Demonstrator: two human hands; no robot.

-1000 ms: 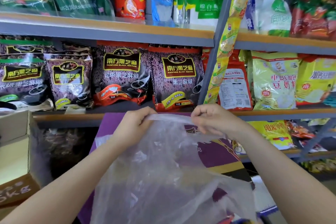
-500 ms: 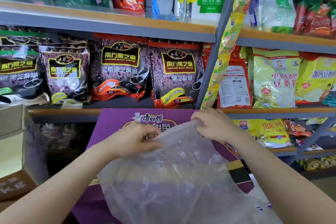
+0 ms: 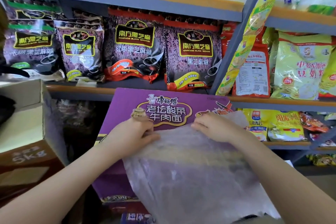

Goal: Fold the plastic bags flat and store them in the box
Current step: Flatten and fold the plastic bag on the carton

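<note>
Plastic bag [image 3: 190,174]: thin, limp, featherlight, probably slippery. Left hand [image 3: 132,136] and right hand [image 3: 216,129] pinch far edge, bag draped toward wrists over purple carton [image 3: 127,107]. Grip corners.

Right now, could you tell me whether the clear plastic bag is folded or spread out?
Spread out: the clear plastic bag lies as one wide sheet over the purple cardboard box, both hands gripping its top edge.

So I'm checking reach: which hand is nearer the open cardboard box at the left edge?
Left. The left hand holds the plastic bag's top edge, on the side toward the cardboard box; the right hand is farther right.
</note>
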